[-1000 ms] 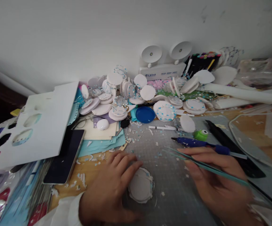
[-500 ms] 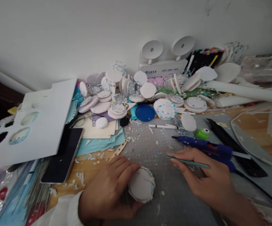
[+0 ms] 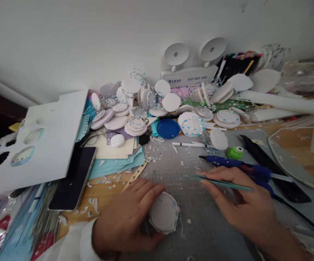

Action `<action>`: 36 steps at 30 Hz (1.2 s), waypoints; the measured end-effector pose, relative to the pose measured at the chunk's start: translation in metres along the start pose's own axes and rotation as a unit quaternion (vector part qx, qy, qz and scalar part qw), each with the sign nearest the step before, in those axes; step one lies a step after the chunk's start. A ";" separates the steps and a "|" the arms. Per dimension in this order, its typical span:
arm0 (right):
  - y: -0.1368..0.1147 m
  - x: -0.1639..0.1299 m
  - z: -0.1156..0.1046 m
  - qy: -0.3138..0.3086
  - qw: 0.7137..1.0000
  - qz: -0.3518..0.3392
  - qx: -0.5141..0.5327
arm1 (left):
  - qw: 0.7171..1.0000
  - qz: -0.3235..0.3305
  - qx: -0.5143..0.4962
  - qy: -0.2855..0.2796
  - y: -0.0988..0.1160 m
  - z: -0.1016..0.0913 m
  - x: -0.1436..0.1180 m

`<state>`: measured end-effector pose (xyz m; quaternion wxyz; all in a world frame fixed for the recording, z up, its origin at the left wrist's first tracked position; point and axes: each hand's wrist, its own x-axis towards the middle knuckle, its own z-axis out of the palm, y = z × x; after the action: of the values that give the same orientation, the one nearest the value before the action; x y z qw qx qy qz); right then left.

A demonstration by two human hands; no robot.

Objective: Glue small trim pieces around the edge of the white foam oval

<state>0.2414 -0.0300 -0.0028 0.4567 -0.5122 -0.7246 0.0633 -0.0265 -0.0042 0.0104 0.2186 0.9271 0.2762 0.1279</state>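
My left hand (image 3: 131, 215) curls around the left side of a round white paper disc piece (image 3: 164, 214), whose rim carries thin wire and small pale blue bits. It rests low over the grey cutting mat (image 3: 200, 224). To the right, my right hand (image 3: 243, 203) pinches teal tweezers (image 3: 227, 184) between thumb and fingers. Their tips point left, just above the mat, by a tiny pale blue bit (image 3: 186, 175); whether they grip it I cannot tell. Tiny paper scraps lie scattered around both hands.
A blue glue gun (image 3: 235, 166) with a black cord lies behind my right hand, beside a green punch (image 3: 234, 152). Decorated white discs (image 3: 192, 124) crowd the back near a blue lid (image 3: 168, 128). A phone (image 3: 72, 181) and blue paper sheets (image 3: 118, 166) lie left.
My right hand and the tweezers have shifted slightly right, and the tweezers lie flatter. My left hand stays on the disc piece, almost unmoved. The view has tilted a little.
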 end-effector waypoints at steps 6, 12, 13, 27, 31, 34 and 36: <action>-0.001 -0.007 -0.001 0.060 0.986 0.078 0.133 | 0.999 0.016 -0.024 -0.026 -0.001 -0.005 0.000; -0.004 -0.005 -0.002 0.038 0.990 0.021 0.133 | 0.997 0.045 -0.062 -0.008 -0.003 -0.006 -0.002; -0.004 -0.005 -0.002 0.032 0.992 0.020 0.121 | 0.998 0.041 -0.055 -0.010 -0.003 -0.006 -0.001; 0.000 -0.006 0.003 0.019 0.998 0.048 0.037 | 0.996 0.052 -0.074 0.022 0.001 -0.008 0.003; -0.004 -0.002 -0.004 -0.034 0.996 0.035 0.080 | 0.987 0.040 -0.133 0.079 0.000 -0.007 -0.002; -0.009 0.000 -0.013 -0.156 0.972 0.043 0.168 | 0.976 -0.020 -0.160 0.149 0.002 -0.004 -0.009; -0.011 -0.001 -0.018 -0.237 0.952 0.041 0.190 | 0.967 -0.055 -0.170 0.180 0.004 -0.003 -0.011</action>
<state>0.2471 -0.0421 0.0130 0.3575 -0.4155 -0.7652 0.3379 -0.0349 -0.0129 0.0137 0.3264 0.8215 0.3357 0.3256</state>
